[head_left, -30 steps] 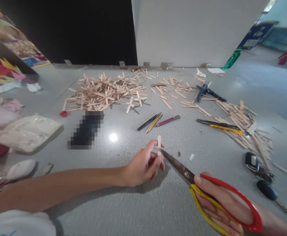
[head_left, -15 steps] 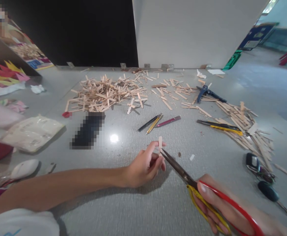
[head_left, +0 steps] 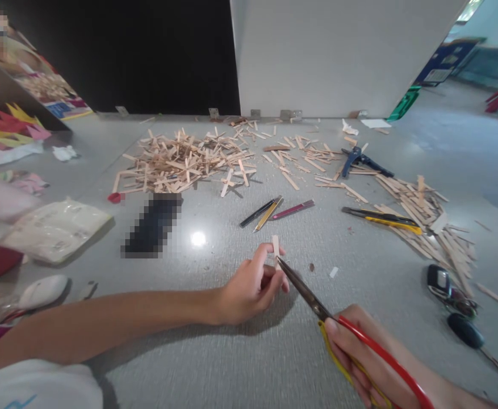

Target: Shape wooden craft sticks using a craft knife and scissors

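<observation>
Between its thumb and fingers, my left hand (head_left: 252,288) pinches a short flat wooden stick (head_left: 275,245) that stands upright above the table. My right hand (head_left: 365,346) is wrapped round the red and yellow handles of a pair of scissors (head_left: 314,304). The blades point up and left, their tips touching the stick just above my left fingertips. Whether the tips are parted is too small to tell. Beyond my hands lie black, gold and magenta tweezers (head_left: 293,209).
A large heap of wooden sticks (head_left: 189,159) lies at the back; more sticks (head_left: 448,244) lie on the right beside a yellow utility knife (head_left: 380,220), blue pliers (head_left: 362,161), keys (head_left: 444,287) and a screwdriver (head_left: 472,335). A plastic packet (head_left: 59,230) and white mouse (head_left: 44,291) sit left.
My right hand and the scissors have shifted slightly left and up, and the blades now look closer together. The stick in my left hand has tilted a little left.
</observation>
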Tool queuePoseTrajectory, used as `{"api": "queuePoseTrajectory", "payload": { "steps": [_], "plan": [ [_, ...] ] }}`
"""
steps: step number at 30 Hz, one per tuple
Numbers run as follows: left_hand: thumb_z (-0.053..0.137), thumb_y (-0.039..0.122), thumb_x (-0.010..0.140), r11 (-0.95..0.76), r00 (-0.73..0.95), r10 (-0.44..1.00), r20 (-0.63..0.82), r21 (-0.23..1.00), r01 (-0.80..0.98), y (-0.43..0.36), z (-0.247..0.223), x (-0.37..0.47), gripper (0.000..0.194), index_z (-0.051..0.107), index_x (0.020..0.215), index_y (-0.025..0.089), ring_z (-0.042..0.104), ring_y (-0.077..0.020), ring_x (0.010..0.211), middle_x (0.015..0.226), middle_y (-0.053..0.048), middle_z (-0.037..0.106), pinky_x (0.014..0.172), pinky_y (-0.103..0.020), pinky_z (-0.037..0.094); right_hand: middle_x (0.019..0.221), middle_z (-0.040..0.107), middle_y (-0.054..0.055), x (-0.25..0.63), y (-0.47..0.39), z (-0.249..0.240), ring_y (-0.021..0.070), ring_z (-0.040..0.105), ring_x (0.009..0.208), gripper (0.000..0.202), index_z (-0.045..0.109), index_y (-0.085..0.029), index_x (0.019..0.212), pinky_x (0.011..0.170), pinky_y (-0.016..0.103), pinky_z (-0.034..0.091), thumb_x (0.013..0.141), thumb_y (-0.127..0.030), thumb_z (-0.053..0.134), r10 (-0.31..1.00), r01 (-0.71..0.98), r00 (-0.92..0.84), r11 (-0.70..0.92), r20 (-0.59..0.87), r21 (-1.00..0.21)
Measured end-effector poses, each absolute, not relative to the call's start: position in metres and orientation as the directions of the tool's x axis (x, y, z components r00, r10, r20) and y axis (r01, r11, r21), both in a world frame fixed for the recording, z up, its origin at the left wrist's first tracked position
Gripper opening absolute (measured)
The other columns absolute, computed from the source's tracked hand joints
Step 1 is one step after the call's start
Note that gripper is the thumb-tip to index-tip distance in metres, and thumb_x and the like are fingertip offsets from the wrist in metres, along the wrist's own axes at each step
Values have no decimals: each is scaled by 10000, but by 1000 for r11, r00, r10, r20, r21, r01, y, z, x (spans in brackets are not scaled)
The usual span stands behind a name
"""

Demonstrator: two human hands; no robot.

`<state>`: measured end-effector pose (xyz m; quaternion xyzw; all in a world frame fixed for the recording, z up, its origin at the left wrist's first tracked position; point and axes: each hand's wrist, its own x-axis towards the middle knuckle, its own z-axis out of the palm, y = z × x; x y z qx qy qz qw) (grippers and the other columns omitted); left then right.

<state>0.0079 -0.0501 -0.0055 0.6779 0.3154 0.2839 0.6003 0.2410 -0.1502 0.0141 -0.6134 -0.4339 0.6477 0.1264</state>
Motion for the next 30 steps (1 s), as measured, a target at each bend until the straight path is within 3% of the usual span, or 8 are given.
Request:
{"api": "queuePoseTrajectory", "payload": {
  "steps": [7, 10, 15, 19, 24, 27, 30],
  "plan": [
    [476, 566, 1108, -137, 636, 770, 42, 985, 102, -50, -8, 9, 357, 356, 1198, 242, 444, -84, 444, 757, 12, 692, 459, -204, 340, 513, 400, -103, 234, -154, 18, 61, 360, 363, 817, 434, -266, 710, 327, 202, 286, 764, -1079, 384, 723, 407, -188, -559, -665, -722],
    [507, 520, 1101, -169, 633, 771, 66, 980, 103, -50, -9, 8, 330, 368, 1196, 236, 423, -81, 451, 733, 16, 694, 464, -203, 325, 499, 393, -101, 233, -153, 29, 66, 347, 408, 765, 419, -261, 707, 391, 205, 303, 850, -1012, 422, 734, 442, -138, -555, -665, -704],
    [501, 488, 1101, -190, 644, 761, 78, 976, 106, -49, -7, 8, 311, 376, 1204, 223, 435, -84, 450, 728, 6, 701, 463, -202, 338, 477, 373, -82, 232, -146, 46, 63, 312, 396, 787, 348, -267, 632, 376, 224, 273, 853, -1021, 390, 709, 474, -246, -506, -661, -720],
    [453, 486, 1122, -175, 664, 746, 54, 978, 117, -49, -7, 6, 304, 373, 1236, 216, 423, -80, 444, 737, 6, 697, 449, -190, 335, 447, 340, -104, 243, -141, 49, 65, 281, 350, 779, 403, -272, 657, 332, 214, 247, 831, -1032, 411, 660, 417, -274, -574, -699, -705],
    [452, 363, 1125, -267, 688, 717, 113, 956, 122, -49, -13, 1, 259, 401, 1316, 196, 423, -78, 473, 775, -6, 697, 469, -184, 350, 461, 431, -84, 268, -134, 50, 61, 346, 386, 753, 480, -244, 654, 389, 182, 309, 850, -970, 523, 654, 461, -280, -551, -703, -696],
    [468, 276, 1105, -355, 693, 696, 187, 929, 107, -50, -15, -1, 260, 430, 1351, 204, 413, -75, 486, 798, -1, 696, 476, -177, 340, 408, 377, -90, 280, -126, 55, 52, 301, 344, 744, 448, -246, 588, 348, 178, 250, 884, -923, 537, 622, 444, -360, -540, -695, -715],
    [453, 266, 1106, -340, 677, 715, 178, 934, 113, -50, -13, 0, 294, 429, 1391, 200, 375, -66, 467, 822, -1, 714, 463, -175, 317, 374, 321, -109, 286, -119, 57, 48, 254, 301, 744, 419, -258, 583, 303, 181, 195, 880, -929, 541, 636, 359, -385, -565, -669, -743]
  ]
}}
